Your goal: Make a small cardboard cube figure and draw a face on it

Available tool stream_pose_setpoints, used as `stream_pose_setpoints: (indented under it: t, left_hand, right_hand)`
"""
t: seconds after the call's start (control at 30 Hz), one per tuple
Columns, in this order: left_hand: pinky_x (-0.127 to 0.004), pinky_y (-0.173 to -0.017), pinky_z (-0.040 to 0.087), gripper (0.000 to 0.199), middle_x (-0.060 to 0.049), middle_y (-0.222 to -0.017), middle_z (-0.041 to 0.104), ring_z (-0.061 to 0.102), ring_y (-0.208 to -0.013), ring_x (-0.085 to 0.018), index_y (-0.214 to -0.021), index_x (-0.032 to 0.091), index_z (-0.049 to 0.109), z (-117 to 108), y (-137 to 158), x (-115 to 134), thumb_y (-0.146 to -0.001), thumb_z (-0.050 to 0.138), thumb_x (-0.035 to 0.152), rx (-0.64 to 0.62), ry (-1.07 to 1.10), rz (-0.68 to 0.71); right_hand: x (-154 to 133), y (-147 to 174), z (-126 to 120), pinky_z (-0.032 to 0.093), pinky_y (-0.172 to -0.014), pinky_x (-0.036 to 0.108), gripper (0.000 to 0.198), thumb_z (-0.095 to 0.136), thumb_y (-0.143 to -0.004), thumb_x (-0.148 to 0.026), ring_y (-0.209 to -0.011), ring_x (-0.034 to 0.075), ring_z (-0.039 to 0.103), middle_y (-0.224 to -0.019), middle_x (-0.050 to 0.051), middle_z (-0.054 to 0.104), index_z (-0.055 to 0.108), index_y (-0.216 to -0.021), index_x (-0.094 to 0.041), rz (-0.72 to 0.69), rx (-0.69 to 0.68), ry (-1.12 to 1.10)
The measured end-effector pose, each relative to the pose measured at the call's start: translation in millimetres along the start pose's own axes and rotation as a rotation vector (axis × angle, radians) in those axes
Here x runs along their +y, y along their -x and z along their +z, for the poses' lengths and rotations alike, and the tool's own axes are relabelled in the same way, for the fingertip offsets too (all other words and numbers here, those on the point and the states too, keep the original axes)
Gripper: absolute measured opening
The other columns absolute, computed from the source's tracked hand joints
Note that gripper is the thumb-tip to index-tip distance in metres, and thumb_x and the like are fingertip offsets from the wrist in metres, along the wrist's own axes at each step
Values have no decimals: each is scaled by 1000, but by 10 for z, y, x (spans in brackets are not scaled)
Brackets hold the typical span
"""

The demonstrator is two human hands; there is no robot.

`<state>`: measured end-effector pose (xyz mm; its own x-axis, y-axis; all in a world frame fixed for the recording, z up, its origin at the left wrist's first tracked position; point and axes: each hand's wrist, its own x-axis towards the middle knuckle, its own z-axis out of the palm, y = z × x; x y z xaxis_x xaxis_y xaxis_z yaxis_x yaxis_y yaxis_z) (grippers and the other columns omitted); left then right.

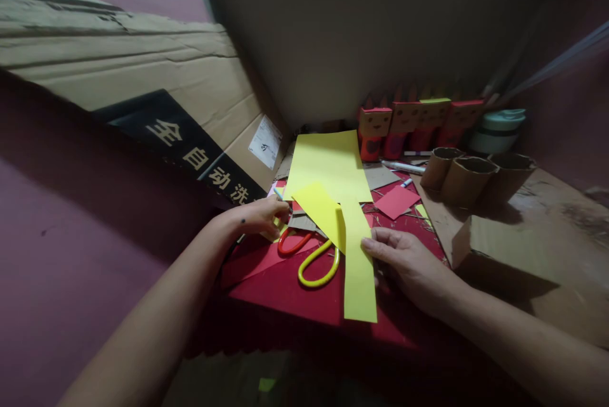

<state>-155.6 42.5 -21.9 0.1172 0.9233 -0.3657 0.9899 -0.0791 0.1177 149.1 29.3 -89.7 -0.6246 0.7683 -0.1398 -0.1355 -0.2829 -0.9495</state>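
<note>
Fingers of my right hand [409, 264] lie flat and together on the yellow paper [340, 204] spread over the red sheet [285, 290], while my left hand [257, 217] curls loosely beside the scissors [311, 255].

The cardboard box [143, 71] carried white Chinese characters, 全自动洗, on a black band [190, 153]. A white label [265, 142] beside it bore marks too small to read.
</note>
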Motion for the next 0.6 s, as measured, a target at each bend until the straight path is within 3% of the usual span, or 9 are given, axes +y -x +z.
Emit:
stream_pose_setpoints:
  t: [0.1, 0.37, 0.5, 0.6]
  left_hand:
    - [-46, -89, 58, 33, -10, -126, 65, 66, -106, -25, -124, 17, 62, -25, -74, -29, -96, 64, 36, -36, -22, -28]
    - [-45, -87, 58, 32, -8, -120, 67, 68, -102, -24, -120, 16, 64, -49, -82, -131, -95, 65, 36, -115, 0, 14]
    - [-41, -83, 56, 24, -6, -108, 68, 66, -94, -22, -107, 15, 66, -24, -85, -180, -93, 67, 34, -99, 11, 46]
    - [-33, -76, 49, 16, -5, -99, 63, 59, -89, -20, -95, 17, 66, -14, -40, -205, -82, 70, 25, -40, 53, 70]
  right_hand:
    - [7, -4, -7, 33, -43, 23, 39, 77, -79, -49, -40, 8, 45, -50, -4, 53, 53, -67, -21, 15, -6, -6]
    - [-7, -4, 8, 34, -43, 23, 31, 80, -74, -42, -44, 7, 45, -56, -5, 54, 59, -73, -19, 19, -10, -29]
    - [-28, -1, 35, 34, -45, 24, 24, 81, -71, -34, -47, 8, 46, -60, -3, 58, 63, -78, -18, 25, -15, -40]
    - [-42, -2, 49, 34, -46, 24, 21, 81, -67, -25, -47, 9, 47, -59, -4, 58, 64, -79, -19, 34, -6, -63]
